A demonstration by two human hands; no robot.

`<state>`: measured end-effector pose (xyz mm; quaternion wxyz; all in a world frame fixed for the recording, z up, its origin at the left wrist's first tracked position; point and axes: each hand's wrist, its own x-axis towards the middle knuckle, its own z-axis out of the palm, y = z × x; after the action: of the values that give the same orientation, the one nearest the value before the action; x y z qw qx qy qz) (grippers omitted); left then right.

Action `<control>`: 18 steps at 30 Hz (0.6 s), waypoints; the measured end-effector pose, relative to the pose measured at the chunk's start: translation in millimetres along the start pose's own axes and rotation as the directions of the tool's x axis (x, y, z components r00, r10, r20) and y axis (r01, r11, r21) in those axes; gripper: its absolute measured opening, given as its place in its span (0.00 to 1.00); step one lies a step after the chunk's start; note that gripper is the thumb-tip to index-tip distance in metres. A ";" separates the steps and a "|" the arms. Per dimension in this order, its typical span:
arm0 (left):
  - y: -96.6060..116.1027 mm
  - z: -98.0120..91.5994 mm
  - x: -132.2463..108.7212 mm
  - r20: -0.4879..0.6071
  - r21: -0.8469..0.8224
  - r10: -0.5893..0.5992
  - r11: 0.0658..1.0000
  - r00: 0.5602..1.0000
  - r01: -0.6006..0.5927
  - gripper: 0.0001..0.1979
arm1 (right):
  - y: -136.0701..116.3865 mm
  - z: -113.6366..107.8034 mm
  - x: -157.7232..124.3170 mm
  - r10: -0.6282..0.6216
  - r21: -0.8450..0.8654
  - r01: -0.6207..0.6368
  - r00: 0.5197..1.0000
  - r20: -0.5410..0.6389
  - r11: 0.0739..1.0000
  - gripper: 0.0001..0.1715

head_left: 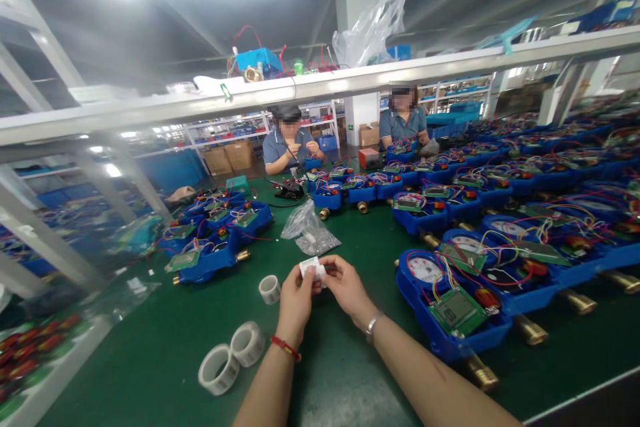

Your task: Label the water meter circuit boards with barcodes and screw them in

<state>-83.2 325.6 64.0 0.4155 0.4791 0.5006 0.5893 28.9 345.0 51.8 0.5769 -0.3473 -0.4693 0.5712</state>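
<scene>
Both of my hands meet over the middle of the green table. My left hand [299, 293] pinches a small white label [310, 264] with faint print between thumb and fingers. From the other side my right hand [345, 285] grips the same label's right edge, fingertips closed. Whether it is one label or a short strip, I cannot tell. Just left of my left hand stands a roll of white labels [270, 289]. Two more label rolls [219, 369] lie nearer me, touching each other. Beyond my hands rests a clear plastic bag [315, 233] with small grey pieces inside.
Blue water meters [450, 307] with green circuit boards, wires and brass fittings fill the right side in rows. More blue meters [210, 257] stand at left. A white tray [75, 360] of red-and-green parts sits front left. Two people [287, 143] work opposite, below an overhead shelf [300, 88].
</scene>
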 end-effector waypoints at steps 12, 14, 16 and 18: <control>-3.0 -3.9 1.1 0.011 0.056 0.043 0.998 0.999 -0.043 0.19 | -1.3 -0.6 -0.7 0.025 0.043 -0.026 0.999 0.036 0.999 0.20; -1.7 -3.4 0.5 0.042 0.056 0.068 0.996 0.997 -0.070 0.17 | 0.4 -0.3 -1.0 0.046 0.042 -0.047 0.998 0.034 0.998 0.20; 0.1 -2.3 -0.2 0.059 0.039 0.075 0.996 0.995 -0.077 0.18 | 1.9 -0.6 -0.7 0.055 0.042 -0.057 0.998 0.025 0.998 0.20; 0.7 -1.7 -0.6 0.036 0.027 0.047 0.998 0.998 -0.048 0.21 | 2.0 -0.7 -0.3 0.044 0.047 -0.045 0.999 0.027 0.998 0.19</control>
<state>-84.8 324.6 64.6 0.4034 0.5068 0.4899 0.5834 28.9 345.0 49.7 0.5661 -0.3364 -0.4552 0.5993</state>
